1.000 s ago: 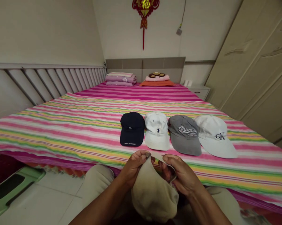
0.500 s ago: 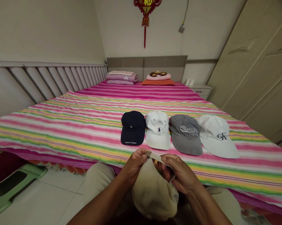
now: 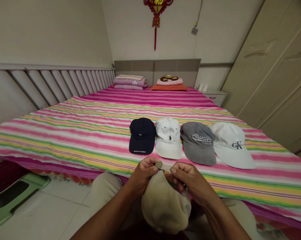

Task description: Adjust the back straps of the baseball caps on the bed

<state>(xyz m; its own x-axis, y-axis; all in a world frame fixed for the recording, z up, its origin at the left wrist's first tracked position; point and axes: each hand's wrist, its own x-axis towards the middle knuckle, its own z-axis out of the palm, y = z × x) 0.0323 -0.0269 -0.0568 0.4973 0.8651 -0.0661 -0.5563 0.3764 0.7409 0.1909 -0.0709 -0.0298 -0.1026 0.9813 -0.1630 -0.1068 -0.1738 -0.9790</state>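
Observation:
A beige baseball cap [image 3: 165, 206] hangs between my hands, its back strap uppermost. My left hand [image 3: 145, 174] pinches the strap at its buckle [image 3: 159, 164]. The strap's other end is gripped between thumb and fingers of my right hand [image 3: 186, 176]. Beyond them, a row of caps lies on the bed: a navy cap [image 3: 142, 136], a white cap with a small dark emblem [image 3: 168, 138], a grey cap with white lettering [image 3: 198, 143] and a white cap with "CK" lettering [image 3: 231, 144]. The beige cap's front is hidden.
The striped bed sheet [image 3: 65, 133] spreads ahead of my knees. Folded purple bedding [image 3: 130, 82] and a pink pile [image 3: 169, 81] stand by the headboard [image 3: 176, 68]. A green stool [image 3: 17, 196] is on the floor at left; a white bedside cabinet [image 3: 216, 97] stands far right.
My right hand's fingers have shifted slightly left along the strap, and the strap now looks shorter between my hands. The buckle shows more clearly. The other caps stay where they were.

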